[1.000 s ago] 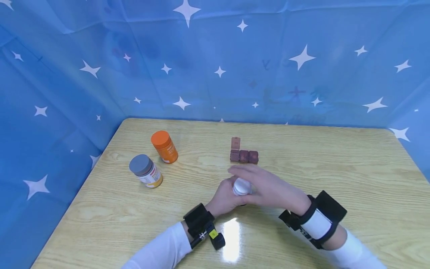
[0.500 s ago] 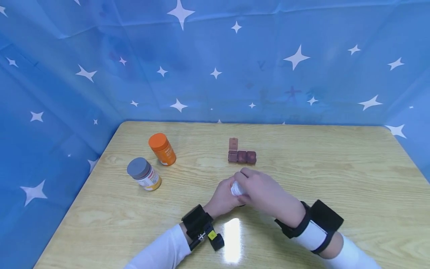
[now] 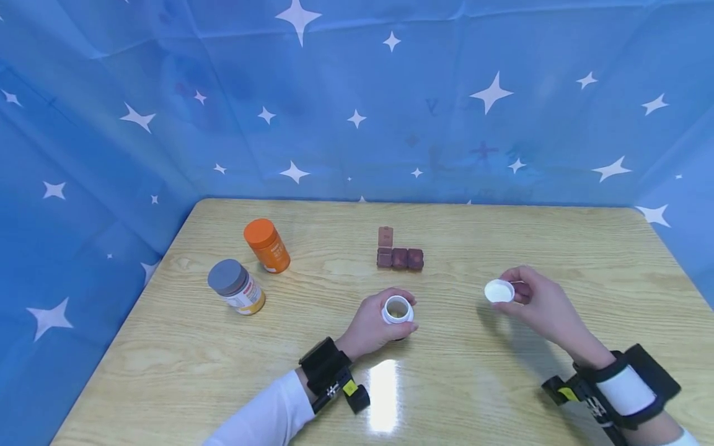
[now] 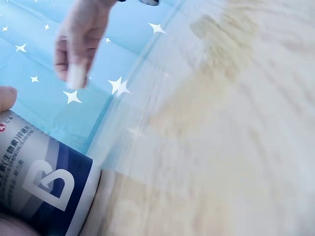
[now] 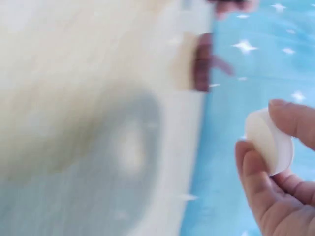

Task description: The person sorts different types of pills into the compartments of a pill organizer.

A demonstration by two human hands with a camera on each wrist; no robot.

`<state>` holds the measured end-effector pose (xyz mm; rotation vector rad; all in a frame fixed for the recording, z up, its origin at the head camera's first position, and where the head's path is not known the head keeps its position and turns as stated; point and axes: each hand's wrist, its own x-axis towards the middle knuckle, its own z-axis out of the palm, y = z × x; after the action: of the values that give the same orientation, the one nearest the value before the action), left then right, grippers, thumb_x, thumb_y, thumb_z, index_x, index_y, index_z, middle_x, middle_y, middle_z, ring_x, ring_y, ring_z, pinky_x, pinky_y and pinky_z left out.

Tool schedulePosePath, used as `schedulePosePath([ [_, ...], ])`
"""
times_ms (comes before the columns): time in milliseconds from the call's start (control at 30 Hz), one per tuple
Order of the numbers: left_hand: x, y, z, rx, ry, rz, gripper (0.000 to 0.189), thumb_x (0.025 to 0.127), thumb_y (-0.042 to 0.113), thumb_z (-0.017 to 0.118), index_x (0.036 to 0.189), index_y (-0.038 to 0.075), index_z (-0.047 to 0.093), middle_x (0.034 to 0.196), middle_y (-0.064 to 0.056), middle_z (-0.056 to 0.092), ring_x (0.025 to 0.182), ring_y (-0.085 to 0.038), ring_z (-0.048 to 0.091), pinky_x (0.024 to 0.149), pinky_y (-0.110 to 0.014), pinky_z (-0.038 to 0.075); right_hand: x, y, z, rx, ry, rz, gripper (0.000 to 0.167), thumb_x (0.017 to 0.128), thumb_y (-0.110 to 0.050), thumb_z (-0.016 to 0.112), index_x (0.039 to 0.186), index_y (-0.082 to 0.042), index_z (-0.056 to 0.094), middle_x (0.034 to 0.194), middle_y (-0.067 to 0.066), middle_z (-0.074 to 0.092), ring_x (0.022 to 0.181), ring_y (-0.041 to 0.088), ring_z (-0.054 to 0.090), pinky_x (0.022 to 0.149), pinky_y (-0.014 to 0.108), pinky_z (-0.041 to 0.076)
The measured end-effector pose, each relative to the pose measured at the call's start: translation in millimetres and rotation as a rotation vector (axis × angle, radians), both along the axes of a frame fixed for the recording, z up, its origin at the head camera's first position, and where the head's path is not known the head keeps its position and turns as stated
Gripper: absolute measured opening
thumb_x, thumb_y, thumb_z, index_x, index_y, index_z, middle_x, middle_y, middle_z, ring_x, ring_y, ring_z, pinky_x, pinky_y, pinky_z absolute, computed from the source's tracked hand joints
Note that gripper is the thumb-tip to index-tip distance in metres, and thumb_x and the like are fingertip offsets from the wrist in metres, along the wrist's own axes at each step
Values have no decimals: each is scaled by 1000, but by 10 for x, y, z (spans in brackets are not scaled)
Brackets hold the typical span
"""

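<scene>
My left hand (image 3: 375, 323) grips a white-necked pill bottle (image 3: 398, 309) standing uncapped near the middle of the table, its round mouth facing up. In the left wrist view the bottle's label (image 4: 42, 182) is grey and dark blue with a large white letter B. Off to the right, my right hand (image 3: 543, 303) pinches a white screw cap (image 3: 499, 291) between thumb and fingers, its hollow underside turned up above the table. The right wrist view shows the cap (image 5: 268, 140) held at its rim. Behind the bottle lies a small dark red pill box (image 3: 400, 258), one lid flipped up.
To the left stand an orange bottle with an orange lid (image 3: 268, 246) and a white and yellow bottle with a grey lid (image 3: 237, 287). A blue curtain with white stars (image 3: 357, 99) hangs behind the wooden table (image 3: 167, 347).
The right hand has twisted at the bottle's top, then lifted the cap off and carried it to the right. The left hand has stayed around the bottle, whose mouth now shows.
</scene>
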<state>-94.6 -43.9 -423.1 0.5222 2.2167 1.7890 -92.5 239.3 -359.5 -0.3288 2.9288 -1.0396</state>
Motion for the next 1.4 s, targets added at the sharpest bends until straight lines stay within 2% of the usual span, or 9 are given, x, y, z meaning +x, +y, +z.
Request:
schedulePosePath([
  [33, -1, -1, 5, -1, 1, 0, 39, 74, 9, 74, 110, 6, 61, 110, -12, 65, 98, -20, 58, 84, -27, 46, 4, 37, -31, 17, -17, -5, 37, 77, -16, 75, 105, 0, 57, 102, 20, 64, 98, 38, 63, 77, 41, 53],
  [367, 5, 3, 33, -9, 6, 3, 38, 74, 10, 75, 109, 6, 61, 109, -12, 65, 97, -20, 57, 84, -28, 46, 15, 199, -273, 231, -79, -11, 40, 71, -11, 76, 103, 9, 61, 94, 26, 65, 82, 36, 64, 66, 44, 51],
  [600, 2, -10, 42, -16, -2, 5, 38, 74, 10, 75, 110, 7, 61, 109, -11, 65, 96, -21, 58, 82, -24, 45, -2, 242, -347, 312, -45, 18, 40, 71, -7, 75, 103, 12, 61, 97, 29, 64, 86, 42, 61, 70, 50, 50],
  [700, 3, -13, 46, -26, 10, 0, 38, 75, 12, 74, 109, 6, 61, 107, -12, 65, 96, -23, 58, 80, -20, 44, 4, 214, -321, 333, -34, 32, 48, 71, -12, 76, 108, 12, 58, 104, 31, 60, 93, 44, 56, 74, 52, 48],
  [867, 5, -21, 51, -46, 19, -10, 39, 75, 13, 74, 111, 5, 60, 107, -12, 65, 96, -24, 58, 80, -20, 45, 80, -119, -131, 287, 69, 99, 69, 69, -19, 79, 122, 11, 47, 119, 32, 51, 108, 46, 47, 86, 56, 43],
  [967, 5, -27, 57, -60, 25, -11, 45, 77, 14, 74, 118, 4, 57, 113, -12, 63, 100, -23, 59, 84, -26, 47, 150, -511, -74, 203, 124, 216, 70, 69, -19, 80, 125, 6, 47, 121, 24, 54, 110, 39, 52, 91, 51, 45],
  [1067, 10, -28, 61, -82, 32, -13, 55, 78, 16, 73, 127, 2, 51, 121, -12, 60, 106, -23, 58, 89, -31, 47, 210, -882, -119, 103, 125, 323, 68, 69, -19, 79, 126, 1, 48, 120, 16, 57, 110, 31, 56, 91, 44, 48],
  [1267, 44, -37, 106, -90, 9, -26, 70, 81, 18, 71, 140, 1, 36, 135, -12, 51, 117, -24, 54, 98, -36, 43, 195, -1256, -275, -13, 91, 303, 66, 71, -20, 79, 126, -1, 48, 116, 12, 60, 107, 25, 59, 90, 40, 49],
  [1400, 24, -80, 112, -120, 14, -90, 82, 81, 20, 71, 145, -1, 23, 145, -14, 39, 129, -23, 44, 107, -38, 36, 141, -1298, -339, -31, 94, 314, 58, 72, -17, 77, 121, -2, 52, 111, 11, 64, 103, 26, 62, 86, 40, 51],
])
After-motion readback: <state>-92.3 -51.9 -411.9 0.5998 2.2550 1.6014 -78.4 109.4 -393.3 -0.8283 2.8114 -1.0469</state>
